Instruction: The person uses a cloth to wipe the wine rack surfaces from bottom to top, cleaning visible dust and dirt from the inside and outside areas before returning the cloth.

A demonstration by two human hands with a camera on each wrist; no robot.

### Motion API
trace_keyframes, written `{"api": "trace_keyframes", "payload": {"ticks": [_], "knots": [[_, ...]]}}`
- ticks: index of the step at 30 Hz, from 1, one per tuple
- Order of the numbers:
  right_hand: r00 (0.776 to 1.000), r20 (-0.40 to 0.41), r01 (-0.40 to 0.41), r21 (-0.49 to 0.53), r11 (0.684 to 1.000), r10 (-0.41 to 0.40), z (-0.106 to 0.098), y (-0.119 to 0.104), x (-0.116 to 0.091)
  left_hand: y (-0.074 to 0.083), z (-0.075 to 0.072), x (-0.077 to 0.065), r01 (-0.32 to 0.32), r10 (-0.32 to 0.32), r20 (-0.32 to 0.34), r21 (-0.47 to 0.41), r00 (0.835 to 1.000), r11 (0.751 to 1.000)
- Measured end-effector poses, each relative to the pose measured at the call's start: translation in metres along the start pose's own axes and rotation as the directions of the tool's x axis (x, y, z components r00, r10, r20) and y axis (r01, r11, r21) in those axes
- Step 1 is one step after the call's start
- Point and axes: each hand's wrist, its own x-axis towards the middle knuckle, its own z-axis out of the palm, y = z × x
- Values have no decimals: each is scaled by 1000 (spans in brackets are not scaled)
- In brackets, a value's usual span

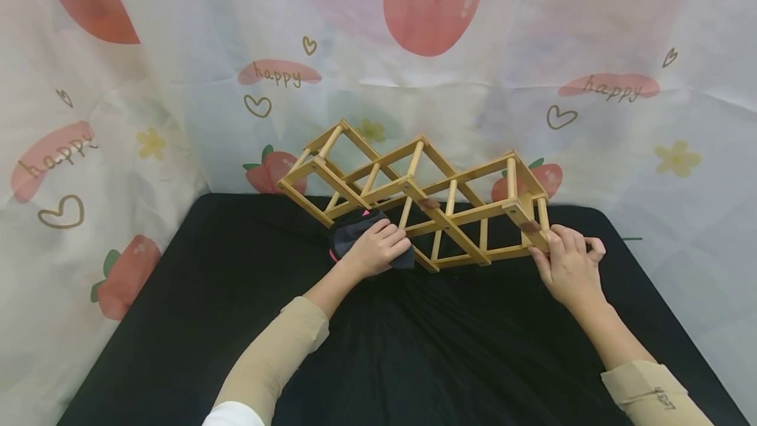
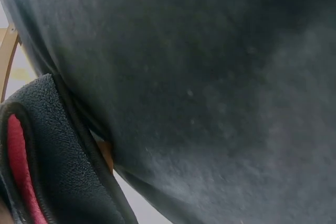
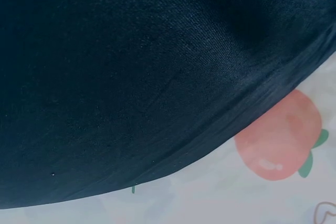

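A folding wooden lattice rack [image 1: 408, 184] made of crossed slats and round dowels stands across the far part of the table, its left end turned away. My right hand [image 1: 572, 269] grips the lower corner at its right end, thumb in front. In my left hand [image 1: 377, 248] is a dark grey cloth [image 1: 347, 236] with pink showing at its edge, held against the lower slats near the rack's middle. Up close in the left wrist view, the fleecy cloth [image 2: 58, 145] is folded over with a black border and a pink strip. The right wrist view shows neither hand nor rack.
A black cover [image 1: 236, 281] lies over the table, wrinkled at the centre front. Behind and to both sides hangs a pale curtain [image 1: 378, 71] printed with fruit, hearts and lettering, close behind the rack. The table's back edge [image 3: 173, 173] curves through the right wrist view.
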Motion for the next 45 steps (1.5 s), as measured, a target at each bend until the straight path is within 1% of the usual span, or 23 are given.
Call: {"api": "trace_keyframes", "payload": {"ticks": [3, 5, 9, 14, 18, 21, 25, 29, 33, 37, 41, 45], "knots": [[1000, 24, -14, -23, 1000, 14, -2, -1, -1, -4, -8, -1, 16, -16, 1, 16, 1000, 1000], [999, 26, -19, -34, 999, 20, -2, -2, -1, -8, -13, -1, 30, -30, -7, 28, 1000, 999], [1000, 17, -17, -51, 999, 18, -3, -3, -1, -15, -24, 0, 49, -47, -53, 45, 998, 998], [999, 27, -25, -63, 998, 27, -3, -4, 0, -22, -38, 8, 43, -33, -120, 83, 992, 996], [998, 40, -37, -58, 998, 40, -4, -4, 0, -25, -46, 17, 34, -16, -164, 105, 986, 994], [999, 28, -39, -53, 998, 40, -5, -4, 0, -26, -50, 26, 23, -2, -197, 101, 980, 995], [999, 23, -37, -48, 998, 38, -5, -4, 0, -25, -57, 43, -2, 26, -237, 104, 971, 995], [999, 27, -32, -39, 999, 33, -5, -5, 0, -26, -63, 60, -37, 68, -262, 121, 963, 992], [999, 16, -33, -35, 999, 33, -4, -5, 0, -25, -64, 75, -68, 104, -261, 141, 960, 988], [999, 26, -39, -34, 999, 40, -4, -4, -1, -22, -62, 86, -87, 120, -232, 145, 965, 986], [999, 34, -36, -26, 999, 36, -4, -3, -1, -19, -57, 92, -99, 124, -189, 135, 974, 986], [999, 28, -32, -25, 999, 33, -3, -3, -1, -16, -49, 95, -109, 126, -145, 119, 981, 987]]}}
